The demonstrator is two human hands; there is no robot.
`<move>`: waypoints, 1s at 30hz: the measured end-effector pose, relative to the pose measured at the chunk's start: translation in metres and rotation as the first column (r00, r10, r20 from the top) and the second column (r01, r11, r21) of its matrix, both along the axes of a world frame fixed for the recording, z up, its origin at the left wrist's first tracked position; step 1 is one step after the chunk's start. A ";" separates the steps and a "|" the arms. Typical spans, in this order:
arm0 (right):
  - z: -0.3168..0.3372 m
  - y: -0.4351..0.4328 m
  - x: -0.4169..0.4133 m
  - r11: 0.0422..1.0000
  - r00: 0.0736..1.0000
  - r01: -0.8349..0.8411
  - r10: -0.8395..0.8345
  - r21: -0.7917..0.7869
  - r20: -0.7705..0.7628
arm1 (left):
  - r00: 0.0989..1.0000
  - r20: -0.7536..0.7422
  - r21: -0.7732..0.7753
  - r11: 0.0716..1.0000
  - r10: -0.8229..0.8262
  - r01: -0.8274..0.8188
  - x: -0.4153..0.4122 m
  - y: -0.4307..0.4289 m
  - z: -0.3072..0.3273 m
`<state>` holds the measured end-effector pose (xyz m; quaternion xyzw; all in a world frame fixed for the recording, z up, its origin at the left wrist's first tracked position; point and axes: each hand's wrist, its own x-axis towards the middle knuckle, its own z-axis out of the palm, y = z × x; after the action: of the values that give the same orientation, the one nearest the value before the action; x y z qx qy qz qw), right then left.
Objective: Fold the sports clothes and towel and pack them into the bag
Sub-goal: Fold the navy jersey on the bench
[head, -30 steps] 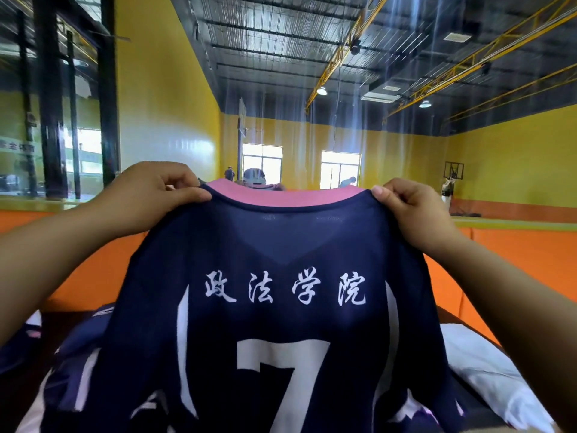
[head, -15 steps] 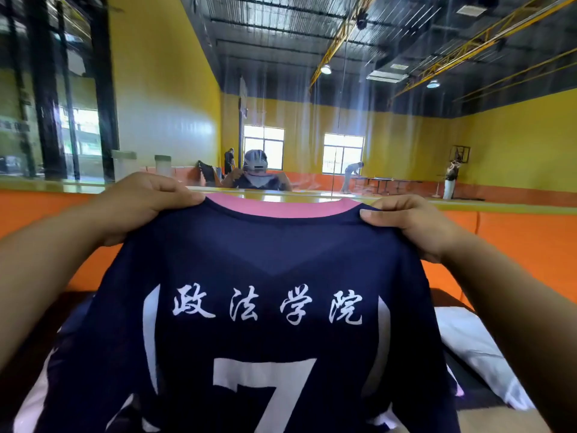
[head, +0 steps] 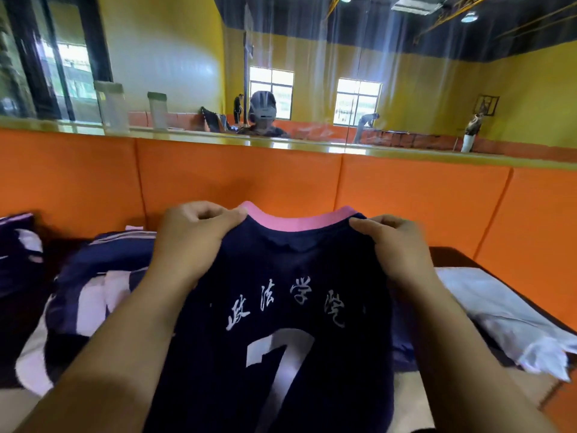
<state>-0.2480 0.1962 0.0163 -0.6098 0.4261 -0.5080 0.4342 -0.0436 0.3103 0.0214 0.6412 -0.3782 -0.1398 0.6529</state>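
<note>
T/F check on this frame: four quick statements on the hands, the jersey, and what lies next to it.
1. The left hand and right hand both grip the navy jersey beside its pink collar. True.
2. The jersey's back shows the number 9. False: it shows a white 7.
3. A white towel lies to the right of the jersey. True.
4. The jersey is folded into a neat square. False: it is unfolded, held by its shoulders.
</note>
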 end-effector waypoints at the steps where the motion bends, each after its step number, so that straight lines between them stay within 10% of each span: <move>1: -0.004 0.005 0.004 1.000 1.000 -0.012 0.012 0.019 0.016 | 0.999 -0.033 -0.025 1.000 -0.018 0.018 -0.009 -0.001 -0.005; 30: -0.062 0.034 0.023 0.854 0.853 -0.521 0.519 0.020 0.060 | 0.966 -0.092 -0.109 0.967 -0.242 0.232 -0.052 -0.010 -0.069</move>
<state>-0.2248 0.2303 -0.0456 -0.6810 0.2429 -0.3801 0.5769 -0.0958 0.3005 -0.0474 0.5506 -0.4240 -0.2316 0.6807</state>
